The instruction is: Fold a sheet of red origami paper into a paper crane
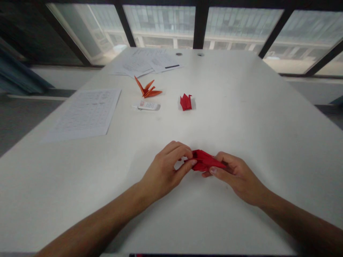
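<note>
Lower centre: left hand (165,167) and right hand (238,175) are pinching red paper (204,159); main folds are showing, shaping is apparently remaining, fingers (184,152) hiding edges.

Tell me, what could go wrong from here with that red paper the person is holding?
Two things, perhaps. The folded red paper is held from both sides, by the left-hand grip and the right-hand grip, so too hard a tug might tear or crumple it. Also, the small red paper crane stands on the table just beyond the hands; a careless forward sweep could knock it over.
</note>
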A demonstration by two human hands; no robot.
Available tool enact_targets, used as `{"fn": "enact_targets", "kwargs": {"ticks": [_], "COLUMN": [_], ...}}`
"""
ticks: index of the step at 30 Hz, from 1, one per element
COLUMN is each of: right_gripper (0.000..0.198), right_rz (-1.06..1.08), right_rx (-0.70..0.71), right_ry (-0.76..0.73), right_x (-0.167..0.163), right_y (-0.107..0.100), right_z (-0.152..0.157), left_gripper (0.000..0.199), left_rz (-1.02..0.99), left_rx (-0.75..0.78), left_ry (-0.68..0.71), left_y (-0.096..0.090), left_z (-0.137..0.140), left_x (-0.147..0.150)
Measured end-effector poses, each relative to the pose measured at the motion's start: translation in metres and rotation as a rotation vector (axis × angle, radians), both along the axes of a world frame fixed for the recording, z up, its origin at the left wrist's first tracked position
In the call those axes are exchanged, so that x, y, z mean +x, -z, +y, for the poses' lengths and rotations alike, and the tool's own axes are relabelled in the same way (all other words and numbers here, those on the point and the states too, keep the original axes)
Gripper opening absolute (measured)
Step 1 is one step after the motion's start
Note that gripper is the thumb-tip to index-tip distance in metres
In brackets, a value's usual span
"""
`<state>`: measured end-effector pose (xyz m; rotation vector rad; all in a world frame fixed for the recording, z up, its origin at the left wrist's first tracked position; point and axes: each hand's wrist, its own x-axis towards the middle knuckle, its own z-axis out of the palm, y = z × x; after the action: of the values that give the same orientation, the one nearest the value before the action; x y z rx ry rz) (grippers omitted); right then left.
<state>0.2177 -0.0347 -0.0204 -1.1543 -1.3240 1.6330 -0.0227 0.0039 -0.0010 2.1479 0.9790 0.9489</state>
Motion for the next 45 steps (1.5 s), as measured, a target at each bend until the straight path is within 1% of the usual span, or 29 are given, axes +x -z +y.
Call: {"fn": "enact_targets", "kwargs": {"ticks": [1,2,7,9,12,15,23,27,31,35,40,45], "right_gripper": [0.023,0.023,0.020,0.019,0.019,0.018,0.019,0.019,0.018,0.019,0.021,0.022], "right_rz": [0.019,0.045,0.204,0.235,0.248,0.258,0.305,0.310,0.301,0.288,0.266,0.249], "right_rx": [-0.016,-0.032,-0.126,-0.142,-0.145,-0.161,-0.212,-0.214,-0.240,-0.232,-0.198,-0.197], "right_ry": [0.018,0.040,0.128,0.127,0.122,0.131,0.168,0.186,0.231,0.258,0.216,0.187], "right_x": [0.000,0.000,-0.001,-0.002,-0.002,-0.003,-0.006,-0.005,-0.005,-0.007,-0.007,-0.007], "right_y": [0.002,0.003,0.007,0.006,0.005,0.005,0.000,-0.002,-0.002,-0.002,-0.001,0.000], "right_z": [0.001,0.002,0.008,0.009,0.008,0.007,0.009,0.008,0.008,0.009,0.008,0.010], "left_gripper": [0.009,0.009,0.013,0.014,0.012,0.009,0.009,0.009,0.011,0.015,0.016,0.020], "left_rz": [-0.005,-0.028,-0.304,-0.360,-0.397,-0.424,-0.473,-0.535,-0.547,-0.455,-0.332,-0.272], "left_rx": [0.021,0.008,-0.288,-0.323,-0.348,-0.407,-0.588,-0.680,-0.743,-0.761,-0.729,-0.649], "left_ry": [-0.021,-0.051,-0.188,-0.222,-0.266,-0.308,-0.321,-0.330,-0.313,-0.258,-0.245,-0.184], "left_y": [0.000,-0.001,0.000,-0.001,-0.002,-0.002,0.006,0.007,0.007,0.004,-0.003,0.002], "left_z": [0.000,0.000,0.001,0.001,0.002,0.004,0.007,0.008,0.010,0.010,0.009,0.008], "left_x": [-0.001,-0.001,-0.002,-0.001,0.001,0.002,0.001,0.002,0.002,0.002,0.003,0.003]}}
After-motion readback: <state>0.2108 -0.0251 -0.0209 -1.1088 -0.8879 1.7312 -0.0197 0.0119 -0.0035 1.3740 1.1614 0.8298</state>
